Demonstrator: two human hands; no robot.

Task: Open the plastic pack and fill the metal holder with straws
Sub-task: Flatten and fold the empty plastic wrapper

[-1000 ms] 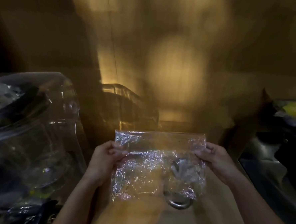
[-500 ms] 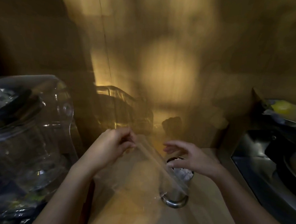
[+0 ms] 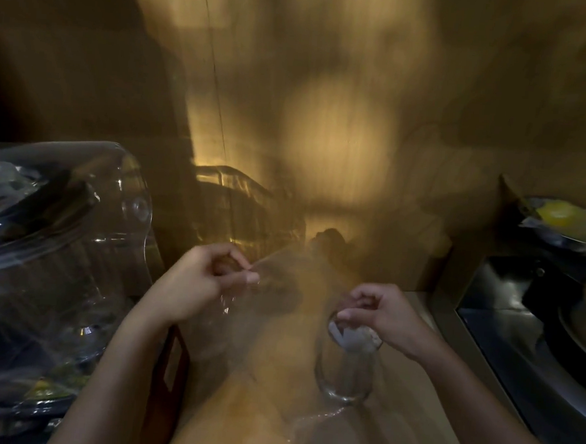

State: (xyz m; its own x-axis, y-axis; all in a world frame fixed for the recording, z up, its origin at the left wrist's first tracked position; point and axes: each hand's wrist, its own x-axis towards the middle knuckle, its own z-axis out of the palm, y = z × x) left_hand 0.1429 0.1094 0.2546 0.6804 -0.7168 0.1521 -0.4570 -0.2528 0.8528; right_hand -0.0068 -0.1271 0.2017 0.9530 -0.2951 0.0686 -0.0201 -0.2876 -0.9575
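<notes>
A shiny metal holder point(image 3: 344, 376) stands upright on the wooden counter point(image 3: 245, 424), with white straws point(image 3: 353, 337) showing at its mouth. My right hand point(image 3: 385, 316) is curled over the holder's top, fingers and thumb closed on the straw ends. My left hand point(image 3: 198, 284) pinches the upper corner of the clear plastic pack point(image 3: 244, 321). The pack hangs slack and blurred between my hands, its lower edge trailing on the counter in front of the holder. Whether any straws are inside the pack cannot be told.
A large clear plastic container point(image 3: 60, 242) fills the left side. A second clear box point(image 3: 237, 204) stands behind it against the wooden wall. On the right is a steel sink point(image 3: 505, 324), with a yellow item point(image 3: 559, 214) on a dish above it. A dark object point(image 3: 330, 241) sits at the back.
My right hand let go of the pack and dropped onto the holder's top. The pack, first stretched flat between both hands, now hangs from my left hand alone.
</notes>
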